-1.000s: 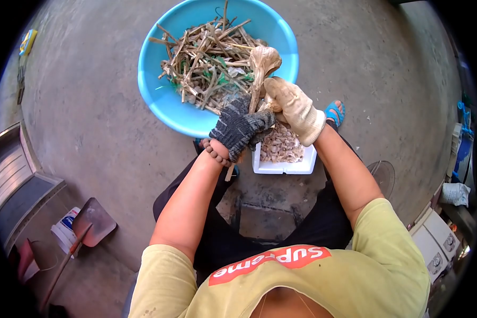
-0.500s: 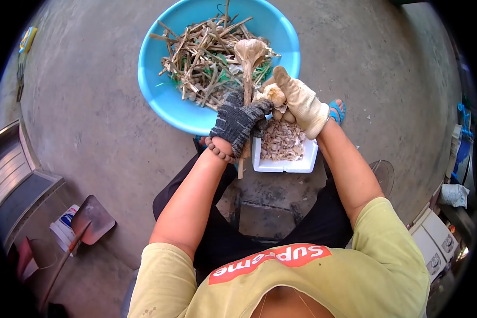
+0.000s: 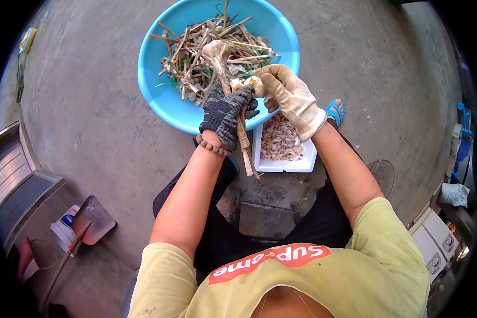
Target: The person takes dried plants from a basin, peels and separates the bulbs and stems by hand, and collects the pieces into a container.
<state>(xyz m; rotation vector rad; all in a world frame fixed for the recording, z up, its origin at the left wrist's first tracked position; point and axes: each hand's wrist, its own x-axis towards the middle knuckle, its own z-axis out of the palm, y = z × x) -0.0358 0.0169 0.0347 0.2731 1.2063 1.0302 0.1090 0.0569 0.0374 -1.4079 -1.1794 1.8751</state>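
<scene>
Torn garlic head (image 3: 254,85), pale skin ragged, held between the two hands, seen against the near side of the blue basin (image 3: 156,98). We judge the step in hand to be working this head apart with the fingers.

Right hand (image 3: 291,98), light glove: fingers curled in, gripping the head's right side; exact fingertip contact is partly hidden from us. Left hand (image 3: 222,111), dark knit glove: fingers wrapped round dry stalks (image 3: 242,140), whose lower ends hang below the fist. On one stalk a whole bulb (image 3: 216,50) stands up above the fist. We cannot tell whether the torn head joins these stalks.

As we see it, the next move calls for a firm left hold and a prying or twisting pull from the right fingers.

Farther out: stalk litter (image 3: 196,61) heaped in the basin; near the right hand, a white box (image 3: 284,167) of what look like loose cloves (image 3: 281,143). Beyond, we note a blue sandal (image 3: 333,114) and, well off left, a shovel (image 3: 95,221).
</scene>
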